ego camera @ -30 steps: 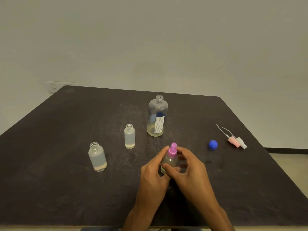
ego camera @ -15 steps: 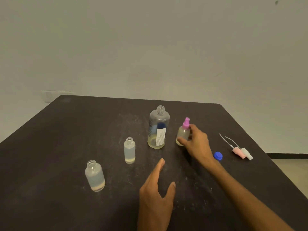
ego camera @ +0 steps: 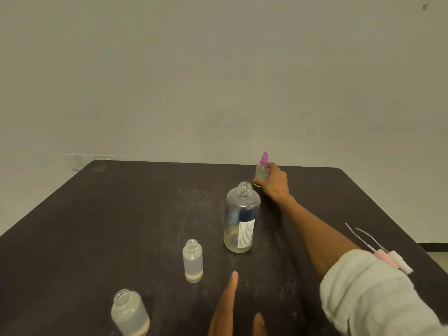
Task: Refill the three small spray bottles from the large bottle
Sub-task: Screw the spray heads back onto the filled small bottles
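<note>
Risk of a knock: the right forearm reaches over the table just beside the uncapped large bottle (ego camera: 242,218); I judge that drawing the arm back carelessly could brush it and spill what is left.
Risk at the far edge: the capped spray bottle (ego camera: 262,170) with its purple top stands close to the back edge of the table (ego camera: 97,214); a nudge on release could tip it off.
Right hand (ego camera: 274,181): stretched far forward, fingers wrapped round the capped spray bottle, which looks set down upright.
Left hand (ego camera: 232,309): near the front edge, fingers extended and apart, holding nothing.
Open small bottles: the slim bottle (ego camera: 192,260) stands just left of the left hand; the squat bottle (ego camera: 129,311) sits further left and nearer, both uncapped with a little liquid at the bottom.
Large bottle: between the two hands, only a shallow pale layer inside.
Spray heads (ego camera: 390,257): pink and white, lying at the right edge, partly behind the sleeve (ego camera: 363,294).
</note>
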